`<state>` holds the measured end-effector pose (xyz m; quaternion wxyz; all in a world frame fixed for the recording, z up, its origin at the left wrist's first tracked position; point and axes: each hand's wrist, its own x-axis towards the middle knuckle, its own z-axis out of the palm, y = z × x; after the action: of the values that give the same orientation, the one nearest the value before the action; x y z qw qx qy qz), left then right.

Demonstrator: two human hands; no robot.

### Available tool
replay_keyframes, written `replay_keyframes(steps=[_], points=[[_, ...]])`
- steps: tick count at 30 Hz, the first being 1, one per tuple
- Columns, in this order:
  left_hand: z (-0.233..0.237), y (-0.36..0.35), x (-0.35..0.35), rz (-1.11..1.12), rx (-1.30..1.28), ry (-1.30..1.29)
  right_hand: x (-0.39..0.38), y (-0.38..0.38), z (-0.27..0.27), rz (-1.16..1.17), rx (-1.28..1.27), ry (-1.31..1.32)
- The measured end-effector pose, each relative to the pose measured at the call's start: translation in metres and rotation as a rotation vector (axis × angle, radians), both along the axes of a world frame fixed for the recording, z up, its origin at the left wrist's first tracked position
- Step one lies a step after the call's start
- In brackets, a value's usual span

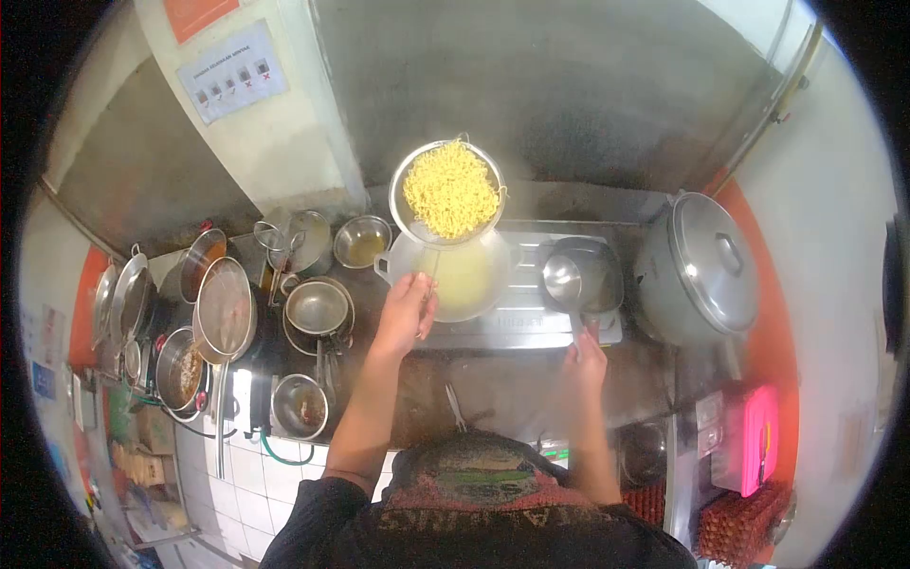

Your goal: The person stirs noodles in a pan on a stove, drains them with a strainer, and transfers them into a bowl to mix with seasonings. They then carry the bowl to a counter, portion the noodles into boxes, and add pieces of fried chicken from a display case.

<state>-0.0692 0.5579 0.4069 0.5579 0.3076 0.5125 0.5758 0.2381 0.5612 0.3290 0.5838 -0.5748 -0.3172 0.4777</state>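
**Noodles held up over the pot**

The left hand [406, 313] is closed around the thin handle of a round wire-mesh metal strainer [448, 194], with the fingers wrapped round it. The strainer is held in the air, heaped with curly yellow noodles [451, 197], directly above a pale two-handled metal pot [400, 258] of cloudy yellowish liquid. The right hand [586, 356] is curled about the handle end of a shiny steel ladle [562, 280]. The ladle's bowl sits in a dark round pan [603, 275] just beside the pot. Both vessels stand on a flat steel stove [531, 327].

To the right of the stove is a large grey lidded metal pot [701, 266]. To the left are several other containers:
- a small steel bowl of brownish liquid [363, 240]
- a plain steel bowl [316, 305]
- a steel bowl with dark residue [300, 406]
- a pot of brown sauce [180, 370]
- a flat round mesh skimmer [225, 308], lying across them

All of this sits on a dark, worn counter [512, 389] with a white-tiled front [237, 493]. The grey wall [569, 85] behind is stained, and a printed sign [232, 71] hangs to the left. Trays of brown eggs [739, 522] sit low on the right.
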Motion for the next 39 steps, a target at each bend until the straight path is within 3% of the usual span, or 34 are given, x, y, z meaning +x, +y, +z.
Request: replay_keyframes(steps=[3, 8, 11, 13, 16, 18, 20, 21, 22, 24, 29, 32, 34, 37, 39], points=[[-0.008, -0.005, 0.007, 0.021, -0.057, -0.086, 0.004, 0.002, 0.001, 0.088, -0.024, 0.087], [-0.131, -0.012, 0.017, 0.011, -0.098, -0.009, 0.010, 0.002, -0.019, 0.061, -0.105, 0.186], [-0.160, -0.011, 0.016, -0.009, -0.094, -0.040, 0.018, 0.006, -0.027, 0.063, -0.110, 0.254], [-0.149, -0.010, 0.019, 0.009, -0.103, 0.011, 0.024, 0.005, -0.031, 0.090, -0.103, 0.206], [-0.067, -0.009, 0.020, 0.026, -0.084, 0.070, 0.008, -0.002, 0.000, 0.068, 0.107, 0.184], [-0.032, -0.005, 0.018, 0.032, -0.014, -0.005, 0.029, 0.002, -0.046, 0.131, 0.090, 0.040], [-0.011, -0.008, 0.021, 0.034, 0.001, -0.034, 0.034, 0.004, -0.051, 0.127, 0.005, 0.060], [-0.006, -0.007, 0.022, 0.035, 0.012, -0.048, 0.025, 0.003, -0.028, 0.092, -0.080, 0.151], [-0.011, -0.007, 0.023, 0.037, -0.006, -0.073, 0.020, 0.002, -0.014, 0.056, -0.164, 0.243], [-0.036, -0.010, 0.026, 0.041, -0.045, -0.121, 0.028, 0.003, -0.033, 0.152, -0.079, 0.117], [-0.149, -0.013, 0.030, 0.031, -0.120, -0.055, 0.011, 0.001, -0.014, 0.070, 0.003, 0.227], [-0.166, -0.014, 0.031, 0.048, -0.169, -0.124, 0.012, 0.007, -0.019, 0.028, -0.080, 0.274], [-0.167, -0.013, 0.028, 0.054, -0.159, -0.139, 0.004, 0.000, 0.009, -0.001, -0.229, 0.270], [-0.171, -0.015, 0.019, 0.061, -0.136, -0.114, 0.006, 0.002, -0.013, -0.035, -0.080, 0.289], [-0.173, -0.010, 0.017, 0.061, -0.157, -0.105, 0.011, -0.001, -0.009, 0.075, -0.109, 0.275]])
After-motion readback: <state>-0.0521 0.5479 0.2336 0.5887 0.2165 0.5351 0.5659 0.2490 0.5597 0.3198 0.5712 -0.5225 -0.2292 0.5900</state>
